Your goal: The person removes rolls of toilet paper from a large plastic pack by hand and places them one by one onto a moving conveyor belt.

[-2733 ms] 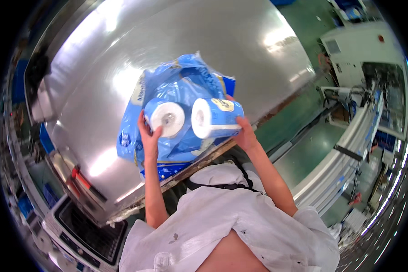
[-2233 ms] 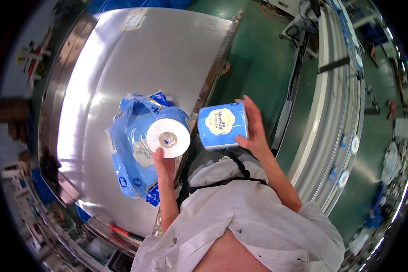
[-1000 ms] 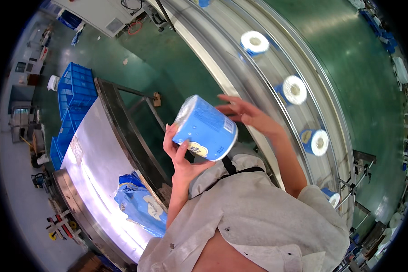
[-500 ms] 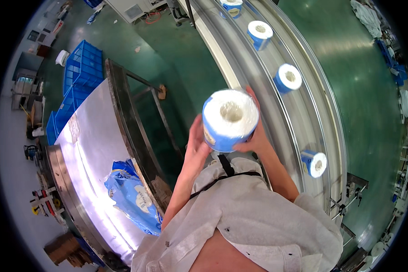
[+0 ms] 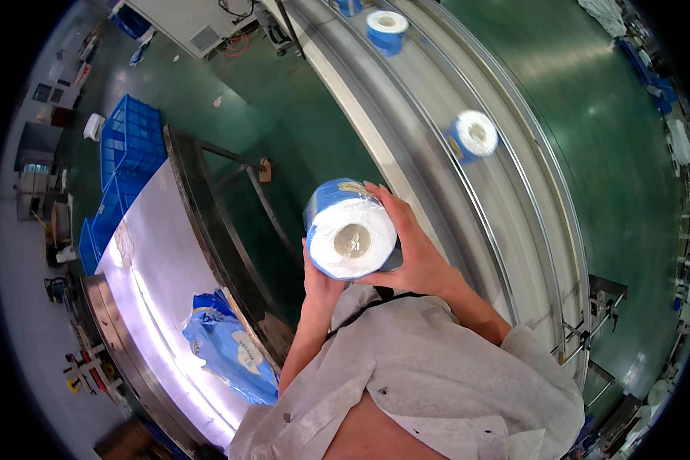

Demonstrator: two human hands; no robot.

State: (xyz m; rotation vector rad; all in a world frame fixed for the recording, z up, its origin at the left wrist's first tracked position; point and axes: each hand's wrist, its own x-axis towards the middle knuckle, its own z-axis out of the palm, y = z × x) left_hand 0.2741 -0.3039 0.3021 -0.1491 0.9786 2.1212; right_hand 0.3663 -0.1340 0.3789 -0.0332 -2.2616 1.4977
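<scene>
Between my two hands is a wrapped toilet paper roll (image 5: 333,257), white with a blue printed film around its side. Its hollow core end faces up toward me, tilted, and the blue side shows along the far edge. My left hand (image 5: 320,284) supports it from the lower left, most of its fingers hidden behind the roll. On the right, my right hand (image 5: 418,257) curls round it, fingertips at the top edge and thumb at the near edge. The roll is held in the air in front of my waist, left of the conveyor (image 5: 437,203).
More wrapped rolls, including one roll (image 5: 477,133), stand on the conveyor to the right. To the left, a crumpled blue plastic bag (image 5: 234,356) lies on a shiny lit table (image 5: 157,222). Blue crates (image 5: 133,142) stand beyond it. A metal frame (image 5: 253,192) stands between table and conveyor.
The held roll has moved left and a little nearer, and has been turned so its blue side faces away. A roll lying on the near part of the conveyor is gone from view.
</scene>
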